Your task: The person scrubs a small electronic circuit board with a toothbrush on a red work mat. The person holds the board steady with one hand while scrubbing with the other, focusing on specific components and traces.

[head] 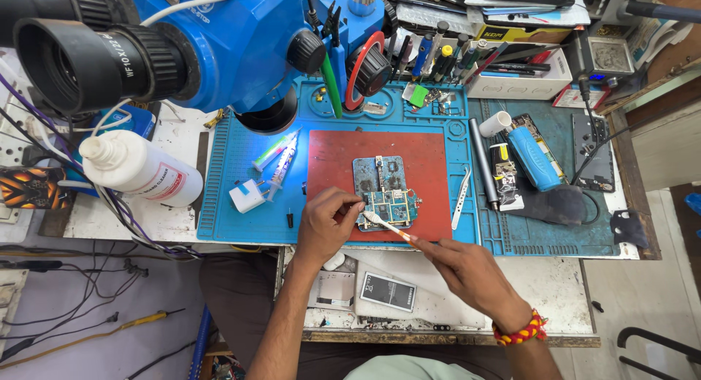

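From the head camera, the left hand (326,223) is pinching the lower left edge of the circuit board (388,194), its fingers closing narrowly on it. The board is lying on the red mat (336,161), low of its centre. The right hand (467,274), just below the mat, is gripping a small brush (387,225) whose white tip is touching the board. Tweezers (461,196) are lying just right of the mat, and 2 syringes (280,159) just left of it, on the table (562,278).
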